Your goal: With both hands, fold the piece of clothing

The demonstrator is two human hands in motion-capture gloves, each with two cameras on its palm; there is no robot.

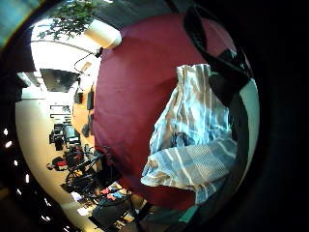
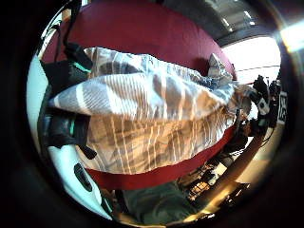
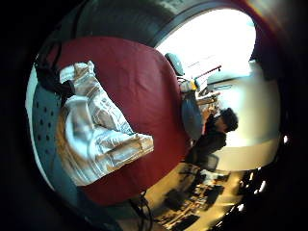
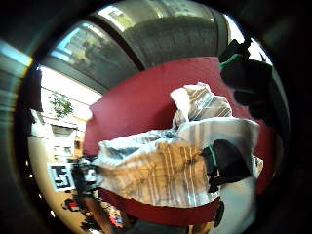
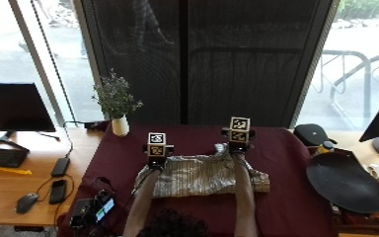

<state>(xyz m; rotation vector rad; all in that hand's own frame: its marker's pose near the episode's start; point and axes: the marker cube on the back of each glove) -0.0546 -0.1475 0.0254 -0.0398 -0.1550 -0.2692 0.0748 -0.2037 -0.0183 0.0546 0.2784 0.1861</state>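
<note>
- Two forearms reach from the near edge of the table across the garment, which lies flat and spread sideways on the red cover, roughly in the middle.
- Garment state: striped cloth, bunched and already doubled in places. One end sticks out past the right forearm, and the near edge runs unevenly.
- Left hand: at the far edge of the garment. In the left thumb side palm view its fingers are curled round a roll of the cloth.
- Right hand: also at the far edge, slightly farther out than the left. In the right thumb side palm view its fingers are curled over a fold of cloth, with the thumb set apart above it.
- Risk 1, skewed fold: the hands are not level with each other. If the far edge is drawn toward the person from this offset, the crease is likely to run at an angle.
- Risk 2, trapped wrinkles: the bunched layers under the forearms may be folded in as they are. Cause: the cloth is not smoothed first.
- Risk 3, dropped layer: each hand appears to hold more than one layer. An inner layer could slip free when lifted, leaving part of the garment behind.
- Risk 4, loose end: the part beyond the right forearm is held by neither hand and may trail or flip.
- Container 1: vase, at the far left corner, well apart from the garment. Contents: a plant.
- Container 2: dark oval dish, to the right and well apart. No contents can be seen in it.
</note>
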